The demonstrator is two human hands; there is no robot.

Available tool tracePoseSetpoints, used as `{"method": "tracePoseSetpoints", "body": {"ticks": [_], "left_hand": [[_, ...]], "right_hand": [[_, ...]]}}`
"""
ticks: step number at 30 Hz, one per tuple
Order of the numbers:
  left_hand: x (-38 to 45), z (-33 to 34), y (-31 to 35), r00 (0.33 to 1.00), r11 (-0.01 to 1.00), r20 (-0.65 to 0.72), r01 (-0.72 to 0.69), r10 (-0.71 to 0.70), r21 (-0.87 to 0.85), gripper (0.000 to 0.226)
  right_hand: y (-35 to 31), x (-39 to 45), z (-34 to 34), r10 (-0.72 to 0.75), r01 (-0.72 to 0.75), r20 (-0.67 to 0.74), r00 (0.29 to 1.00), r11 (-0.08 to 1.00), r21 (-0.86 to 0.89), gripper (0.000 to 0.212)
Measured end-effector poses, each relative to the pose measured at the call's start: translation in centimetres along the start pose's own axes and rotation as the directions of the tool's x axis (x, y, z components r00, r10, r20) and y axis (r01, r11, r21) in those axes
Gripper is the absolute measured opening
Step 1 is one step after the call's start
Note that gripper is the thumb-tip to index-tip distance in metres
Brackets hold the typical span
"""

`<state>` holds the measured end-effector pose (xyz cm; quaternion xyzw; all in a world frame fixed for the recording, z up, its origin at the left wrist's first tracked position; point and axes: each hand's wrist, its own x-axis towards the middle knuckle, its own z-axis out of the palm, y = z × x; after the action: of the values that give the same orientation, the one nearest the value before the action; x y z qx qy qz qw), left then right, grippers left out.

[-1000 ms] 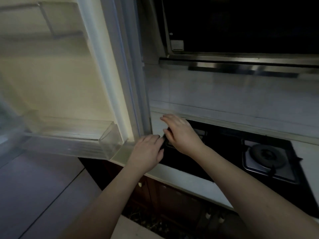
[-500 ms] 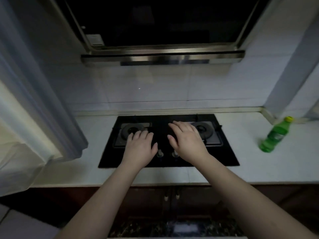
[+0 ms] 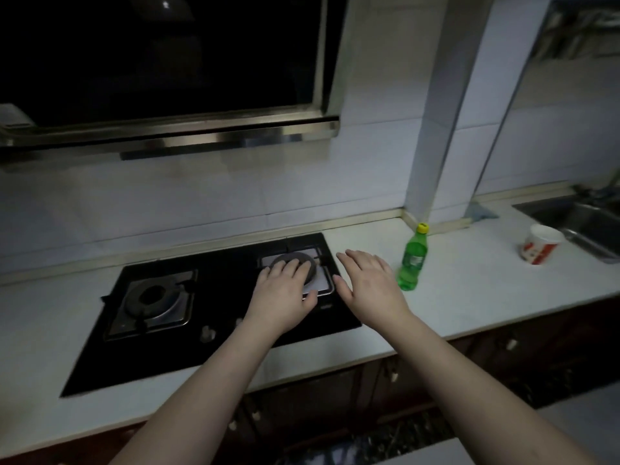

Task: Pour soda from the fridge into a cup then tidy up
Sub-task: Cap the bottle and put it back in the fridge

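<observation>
A green soda bottle (image 3: 413,263) with a yellow cap stands upright on the white counter (image 3: 486,290), just right of the stove. Farther right, near the sink, stands a white paper cup (image 3: 540,244) with red print. My right hand (image 3: 369,285) hovers flat with fingers spread, a short way left of the bottle and not touching it. My left hand (image 3: 285,290) is also open, palm down over the stove's right burner (image 3: 295,260). Both hands hold nothing.
A black two-burner gas stove (image 3: 201,307) with front knobs is set in the counter. A dark range hood (image 3: 167,129) hangs above it. A steel sink (image 3: 583,219) lies at the far right. A tiled column (image 3: 446,112) rises behind the bottle.
My view has swung right from the open fridge door to the stove and counter. Both hands moved right with it; the right hand is now close to the bottle, and the cup and sink came into view.
</observation>
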<state>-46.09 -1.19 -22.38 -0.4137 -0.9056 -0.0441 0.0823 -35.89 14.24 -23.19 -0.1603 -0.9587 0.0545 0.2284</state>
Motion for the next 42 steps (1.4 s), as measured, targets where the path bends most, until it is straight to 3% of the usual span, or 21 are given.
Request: {"method": "tracePoseSetpoints", "body": {"ticks": [11,29,37,40,42], "left_hand": [[7.9,3.9,10.7,0.982,0.985,0.092,-0.164,0.168,-0.043,0.061],[22.7,15.5,13.8,0.917,0.938,0.205,-0.317,0.341,-0.141,0.064],[25.3,19.2,16.3,0.895,0.937,0.343,-0.187,0.286,-0.294,0.058],[25.9,20.6,17.3,0.881,0.933,0.441,-0.005,0.174,-0.36,0.066],[26.0,21.4,17.9,0.867,0.813,0.476,0.168,0.148,-0.558,0.063]], "right_hand": [[12.7,-0.8,-0.4,0.171,-0.169,0.021,0.985,0.984,-0.05,0.055],[23.5,6.1,5.7,0.319,-0.315,0.032,0.947,0.944,-0.099,0.048],[26.3,8.5,7.1,0.297,-0.295,0.112,0.948,0.955,-0.037,0.055],[28.0,8.8,7.6,0.22,-0.219,0.115,0.969,0.975,-0.019,0.058],[29.1,9.1,7.7,0.137,-0.135,0.106,0.985,0.991,-0.022,0.06]]}}
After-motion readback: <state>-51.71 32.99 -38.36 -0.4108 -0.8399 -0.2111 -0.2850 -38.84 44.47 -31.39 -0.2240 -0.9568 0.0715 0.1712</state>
